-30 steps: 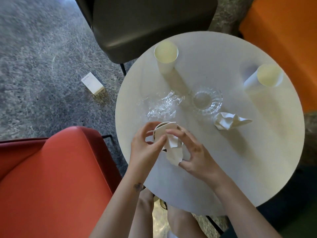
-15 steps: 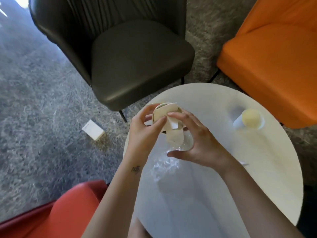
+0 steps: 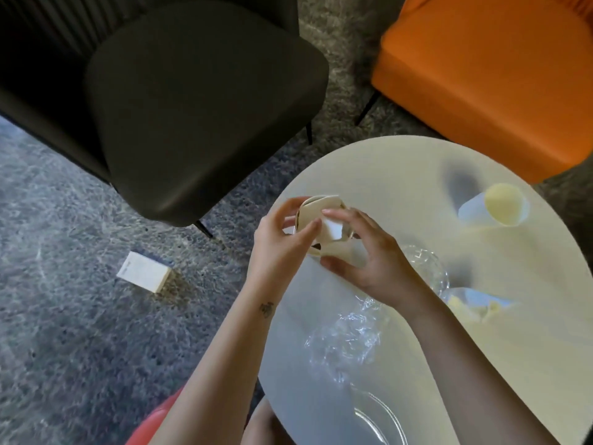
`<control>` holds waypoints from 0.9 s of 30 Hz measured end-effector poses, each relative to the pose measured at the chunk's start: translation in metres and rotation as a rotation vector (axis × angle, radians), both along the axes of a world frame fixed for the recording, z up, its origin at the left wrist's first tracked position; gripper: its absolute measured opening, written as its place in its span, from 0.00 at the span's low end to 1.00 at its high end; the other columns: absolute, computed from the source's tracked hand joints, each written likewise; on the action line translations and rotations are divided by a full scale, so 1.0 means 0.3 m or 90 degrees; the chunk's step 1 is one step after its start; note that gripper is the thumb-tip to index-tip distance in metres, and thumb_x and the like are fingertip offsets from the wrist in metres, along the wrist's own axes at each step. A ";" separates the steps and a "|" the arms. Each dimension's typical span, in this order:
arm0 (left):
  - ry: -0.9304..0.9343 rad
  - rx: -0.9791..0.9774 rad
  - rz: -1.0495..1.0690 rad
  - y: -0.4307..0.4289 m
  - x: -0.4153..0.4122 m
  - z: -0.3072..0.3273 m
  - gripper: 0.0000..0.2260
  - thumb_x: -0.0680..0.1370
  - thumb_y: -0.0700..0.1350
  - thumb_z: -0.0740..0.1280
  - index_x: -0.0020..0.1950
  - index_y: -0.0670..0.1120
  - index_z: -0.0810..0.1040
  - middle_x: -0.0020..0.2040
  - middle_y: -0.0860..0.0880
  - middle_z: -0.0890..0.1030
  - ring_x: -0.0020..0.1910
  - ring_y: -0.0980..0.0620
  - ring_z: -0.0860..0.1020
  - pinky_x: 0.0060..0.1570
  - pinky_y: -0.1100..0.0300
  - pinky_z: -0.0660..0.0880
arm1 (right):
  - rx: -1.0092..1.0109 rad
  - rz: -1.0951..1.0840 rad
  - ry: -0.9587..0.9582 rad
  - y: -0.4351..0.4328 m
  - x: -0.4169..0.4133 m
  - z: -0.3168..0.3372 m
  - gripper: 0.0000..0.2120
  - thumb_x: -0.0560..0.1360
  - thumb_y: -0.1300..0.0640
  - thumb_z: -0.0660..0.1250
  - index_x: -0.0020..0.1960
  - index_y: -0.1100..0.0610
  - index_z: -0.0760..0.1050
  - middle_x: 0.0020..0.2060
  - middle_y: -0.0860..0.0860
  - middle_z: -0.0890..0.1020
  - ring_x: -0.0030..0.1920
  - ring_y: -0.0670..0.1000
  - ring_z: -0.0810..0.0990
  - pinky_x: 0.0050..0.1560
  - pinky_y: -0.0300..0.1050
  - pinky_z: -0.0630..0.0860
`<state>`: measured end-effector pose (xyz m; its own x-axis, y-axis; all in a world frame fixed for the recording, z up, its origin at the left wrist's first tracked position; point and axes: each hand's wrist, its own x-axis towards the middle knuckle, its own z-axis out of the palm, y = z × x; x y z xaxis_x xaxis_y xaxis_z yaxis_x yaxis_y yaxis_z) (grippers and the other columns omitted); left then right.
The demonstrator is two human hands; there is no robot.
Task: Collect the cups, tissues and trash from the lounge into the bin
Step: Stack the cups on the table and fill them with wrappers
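Holding the cup over the table edge: left hand is curling round its wall, right hand is pinching the tissue into it. Light, crushable paper; probably best gripped low.

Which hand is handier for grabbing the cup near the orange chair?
Probably the right hand: the far cup stands on its side of the table; the left hand, farther off, grips the tissue-stuffed cup.
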<state>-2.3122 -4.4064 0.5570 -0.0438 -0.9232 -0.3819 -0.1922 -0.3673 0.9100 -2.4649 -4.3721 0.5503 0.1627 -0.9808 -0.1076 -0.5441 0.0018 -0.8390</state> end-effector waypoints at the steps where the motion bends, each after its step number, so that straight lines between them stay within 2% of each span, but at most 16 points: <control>1: -0.023 -0.005 -0.005 0.006 0.000 -0.024 0.12 0.73 0.42 0.68 0.49 0.59 0.79 0.49 0.55 0.80 0.50 0.55 0.79 0.48 0.53 0.78 | -0.006 -0.008 0.018 0.008 0.008 -0.021 0.26 0.69 0.50 0.73 0.64 0.45 0.69 0.62 0.40 0.72 0.59 0.40 0.71 0.60 0.37 0.67; 3: -0.052 -0.024 -0.005 0.015 -0.005 -0.062 0.14 0.73 0.40 0.68 0.51 0.58 0.78 0.51 0.56 0.75 0.53 0.49 0.78 0.51 0.47 0.77 | -0.032 -0.026 0.061 0.020 0.023 -0.059 0.25 0.69 0.52 0.73 0.64 0.48 0.70 0.61 0.39 0.71 0.63 0.42 0.69 0.65 0.47 0.65; 5: -0.049 -0.042 0.001 0.018 -0.011 -0.087 0.15 0.73 0.38 0.68 0.54 0.57 0.78 0.52 0.59 0.71 0.56 0.50 0.75 0.54 0.47 0.76 | -0.033 -0.048 0.062 0.023 0.033 -0.088 0.25 0.69 0.54 0.73 0.64 0.51 0.71 0.63 0.43 0.71 0.66 0.46 0.68 0.66 0.50 0.65; 6: -0.041 -0.043 0.001 0.018 -0.015 -0.096 0.16 0.73 0.38 0.68 0.55 0.56 0.77 0.53 0.59 0.70 0.57 0.54 0.74 0.55 0.48 0.75 | -0.022 -0.060 0.046 0.023 0.037 -0.099 0.25 0.69 0.55 0.73 0.64 0.52 0.71 0.64 0.44 0.70 0.67 0.45 0.67 0.67 0.46 0.64; 8: -0.031 -0.034 -0.002 0.019 -0.019 -0.108 0.17 0.75 0.37 0.67 0.58 0.56 0.76 0.54 0.59 0.68 0.56 0.63 0.71 0.56 0.53 0.75 | -0.005 -0.080 0.012 0.026 0.043 -0.119 0.23 0.70 0.56 0.73 0.64 0.53 0.72 0.64 0.43 0.67 0.66 0.39 0.65 0.65 0.32 0.61; 10: -0.045 -0.062 -0.010 0.023 -0.012 -0.115 0.17 0.75 0.38 0.67 0.61 0.54 0.75 0.55 0.59 0.69 0.55 0.64 0.71 0.57 0.57 0.74 | 0.001 -0.096 0.008 0.030 0.051 -0.130 0.22 0.70 0.56 0.72 0.63 0.54 0.73 0.63 0.43 0.67 0.65 0.37 0.64 0.62 0.25 0.58; 12: -0.125 -0.170 -0.050 0.026 0.001 -0.121 0.17 0.75 0.39 0.68 0.62 0.52 0.75 0.57 0.59 0.71 0.57 0.60 0.72 0.57 0.62 0.72 | 0.003 -0.108 0.014 0.032 0.055 -0.134 0.21 0.70 0.55 0.72 0.62 0.55 0.73 0.64 0.46 0.68 0.66 0.41 0.66 0.64 0.29 0.61; 15: -0.201 -0.276 -0.147 0.039 0.019 -0.130 0.17 0.75 0.43 0.69 0.62 0.55 0.75 0.63 0.54 0.72 0.60 0.65 0.69 0.54 0.76 0.66 | 0.007 -0.119 0.033 0.034 0.061 -0.128 0.21 0.70 0.53 0.71 0.62 0.54 0.74 0.66 0.49 0.69 0.66 0.48 0.69 0.66 0.47 0.67; 17: -0.178 -0.258 -0.193 0.058 0.023 -0.135 0.16 0.75 0.47 0.69 0.61 0.58 0.74 0.67 0.54 0.69 0.63 0.67 0.66 0.54 0.79 0.62 | 0.028 -0.122 0.019 0.041 0.056 -0.116 0.23 0.69 0.53 0.72 0.63 0.53 0.73 0.67 0.49 0.68 0.67 0.46 0.68 0.66 0.46 0.66; 19: -0.152 -0.229 -0.209 0.072 0.025 -0.143 0.15 0.74 0.54 0.67 0.61 0.57 0.74 0.70 0.54 0.65 0.67 0.63 0.63 0.57 0.80 0.57 | 0.041 -0.129 -0.015 0.056 0.039 -0.098 0.24 0.68 0.51 0.73 0.62 0.50 0.73 0.67 0.48 0.68 0.67 0.42 0.66 0.65 0.38 0.65; 21: -0.145 -0.229 -0.219 0.080 0.027 -0.153 0.20 0.71 0.58 0.67 0.61 0.54 0.74 0.70 0.54 0.64 0.70 0.56 0.62 0.59 0.78 0.58 | 0.024 -0.170 -0.059 0.074 0.011 -0.077 0.21 0.67 0.49 0.69 0.60 0.49 0.74 0.65 0.47 0.70 0.65 0.42 0.68 0.63 0.35 0.65; 23: -0.183 -0.241 -0.237 0.084 0.020 -0.162 0.25 0.67 0.57 0.72 0.62 0.52 0.74 0.70 0.49 0.64 0.68 0.51 0.66 0.59 0.66 0.66 | -0.010 -0.253 -0.100 0.086 -0.029 -0.058 0.19 0.67 0.50 0.66 0.57 0.52 0.74 0.60 0.48 0.75 0.60 0.46 0.74 0.58 0.38 0.69; 25: -0.247 -0.238 -0.225 0.091 -0.002 -0.164 0.28 0.64 0.49 0.78 0.61 0.48 0.74 0.70 0.44 0.64 0.63 0.47 0.70 0.56 0.60 0.70 | -0.057 -0.343 -0.089 0.088 -0.082 -0.047 0.15 0.68 0.57 0.66 0.55 0.54 0.73 0.54 0.51 0.78 0.53 0.48 0.77 0.53 0.42 0.71; 27: -0.278 -0.235 -0.187 0.099 -0.031 -0.159 0.26 0.64 0.41 0.78 0.59 0.45 0.75 0.67 0.42 0.67 0.60 0.45 0.72 0.53 0.61 0.71 | -0.105 -0.423 -0.040 0.089 -0.145 -0.042 0.13 0.69 0.61 0.65 0.54 0.55 0.73 0.52 0.52 0.79 0.49 0.47 0.77 0.51 0.42 0.71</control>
<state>-2.3215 -4.3766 0.5091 -0.2269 -0.9705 -0.0814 -0.6191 0.0792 0.7813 -2.5083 -4.3455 0.5378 -0.4777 -0.8775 0.0421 -0.4218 0.1871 -0.8872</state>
